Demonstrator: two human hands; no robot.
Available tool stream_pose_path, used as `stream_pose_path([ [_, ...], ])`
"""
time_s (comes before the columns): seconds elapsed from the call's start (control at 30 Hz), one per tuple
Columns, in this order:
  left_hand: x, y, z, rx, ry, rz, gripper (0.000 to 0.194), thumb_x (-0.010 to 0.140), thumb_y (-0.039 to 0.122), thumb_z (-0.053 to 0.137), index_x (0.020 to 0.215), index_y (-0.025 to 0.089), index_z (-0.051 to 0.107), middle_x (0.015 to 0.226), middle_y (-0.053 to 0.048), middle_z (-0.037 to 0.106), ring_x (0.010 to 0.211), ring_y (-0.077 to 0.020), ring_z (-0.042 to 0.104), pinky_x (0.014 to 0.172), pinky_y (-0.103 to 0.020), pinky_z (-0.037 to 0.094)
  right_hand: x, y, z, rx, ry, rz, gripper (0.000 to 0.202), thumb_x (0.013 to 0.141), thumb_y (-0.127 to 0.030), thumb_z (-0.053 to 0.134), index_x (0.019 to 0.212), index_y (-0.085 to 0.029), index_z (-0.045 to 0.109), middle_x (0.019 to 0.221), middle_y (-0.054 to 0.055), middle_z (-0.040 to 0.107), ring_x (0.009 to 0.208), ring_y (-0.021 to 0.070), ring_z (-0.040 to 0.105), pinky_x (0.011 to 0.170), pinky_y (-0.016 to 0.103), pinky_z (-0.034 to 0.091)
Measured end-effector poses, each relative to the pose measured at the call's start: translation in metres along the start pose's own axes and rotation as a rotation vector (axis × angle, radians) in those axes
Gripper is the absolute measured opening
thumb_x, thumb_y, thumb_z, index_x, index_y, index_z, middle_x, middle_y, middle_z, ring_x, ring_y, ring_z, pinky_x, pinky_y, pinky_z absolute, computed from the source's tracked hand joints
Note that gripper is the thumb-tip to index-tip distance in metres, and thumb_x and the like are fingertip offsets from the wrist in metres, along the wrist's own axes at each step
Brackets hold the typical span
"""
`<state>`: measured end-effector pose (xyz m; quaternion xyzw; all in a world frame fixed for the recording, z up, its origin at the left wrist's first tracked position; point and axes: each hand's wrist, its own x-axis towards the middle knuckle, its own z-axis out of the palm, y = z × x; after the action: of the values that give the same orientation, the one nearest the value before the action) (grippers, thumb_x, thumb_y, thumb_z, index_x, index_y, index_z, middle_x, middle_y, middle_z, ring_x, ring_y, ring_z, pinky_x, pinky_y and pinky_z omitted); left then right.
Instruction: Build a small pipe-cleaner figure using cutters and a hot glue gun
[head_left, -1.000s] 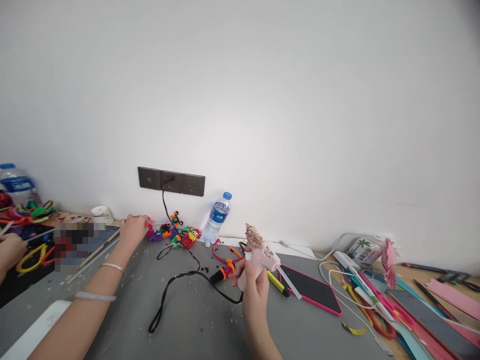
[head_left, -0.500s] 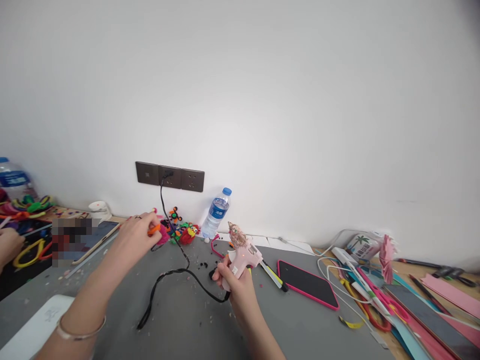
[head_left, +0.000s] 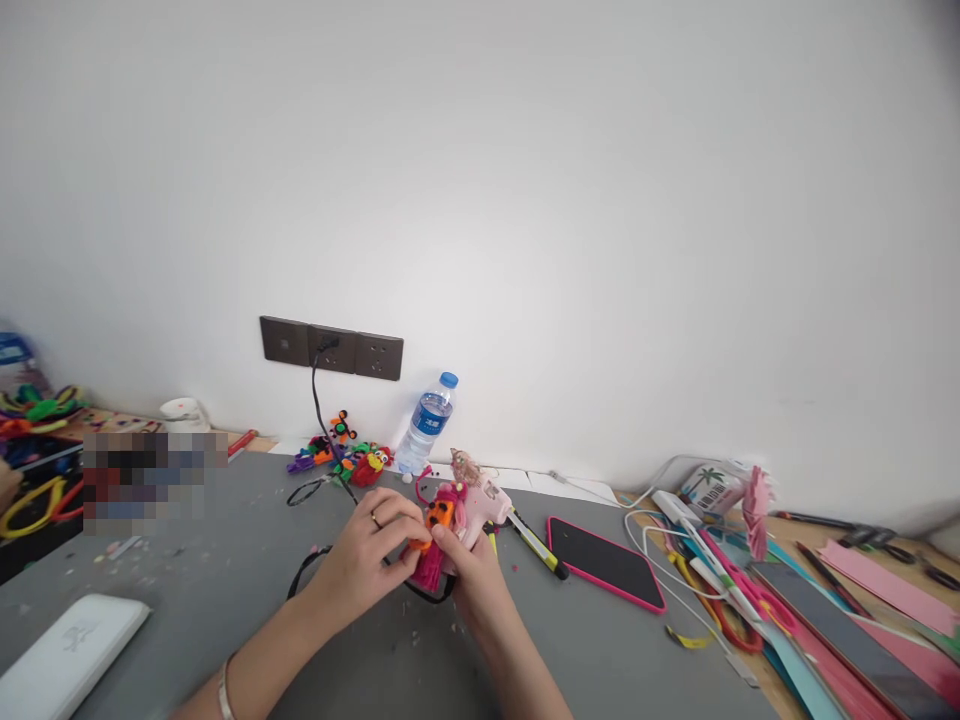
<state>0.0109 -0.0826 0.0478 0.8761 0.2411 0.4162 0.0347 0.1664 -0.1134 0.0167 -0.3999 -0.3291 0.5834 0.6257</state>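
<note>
Near the middle of the grey mat (head_left: 315, 640), my left hand (head_left: 379, 545) pinches a small orange and magenta fuzzy figure (head_left: 439, 515) with black spots. My right hand (head_left: 472, 575) is wrapped round the handle of a pale pink glue gun (head_left: 480, 505), its thumb against the figure. The figure covers part of the gun. A tan, ragged lump (head_left: 466, 466) is at the gun's front end. The black cord (head_left: 317, 400) runs up to a wall socket (head_left: 332, 347).
A water bottle (head_left: 427, 425) leans at the wall beside fuzzy figures (head_left: 371, 465). Right of the gun lie a cutter (head_left: 538, 545), a pink-edged phone (head_left: 606, 563), cables and papers. A white box (head_left: 71, 650) is front left. Another person's hand (head_left: 7, 485) shows at the far left.
My left hand has come right and down from the back of the mat with the fuzzy figure, meeting my right hand at the glue gun. The view has shifted slightly.
</note>
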Motion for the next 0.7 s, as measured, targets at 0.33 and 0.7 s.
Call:
stream_pose_path([
  [0.33,-0.011,-0.001,0.005,-0.155,-0.09,-0.215,0.013,0.091,0.018,0.048,0.084,0.02,0.059,0.076,-0.002,0.058,0.072,-0.0158,0.056,0.067,-0.026,0.045,0.0,-0.012,0.002,-0.358,0.06,-0.105,0.04,0.064,-0.049,0.078,0.078,-0.012,0.073,0.078,0.011,0.073,0.076,0.0266,0.064,0.071,0.036,0.05],
  [0.7,-0.013,0.009,0.008,0.035,-0.235,-0.408,0.021,0.089,0.022,0.042,0.069,0.022,0.046,0.054,0.004,0.053,0.047,-0.0137,0.051,0.048,-0.023,0.031,-0.005,-0.009,0.008,-0.432,0.11,-0.208,0.036,0.07,-0.048,0.073,0.079,-0.013,0.07,0.07,0.007,0.07,0.065,0.0211,0.061,0.059,0.029,0.051],
])
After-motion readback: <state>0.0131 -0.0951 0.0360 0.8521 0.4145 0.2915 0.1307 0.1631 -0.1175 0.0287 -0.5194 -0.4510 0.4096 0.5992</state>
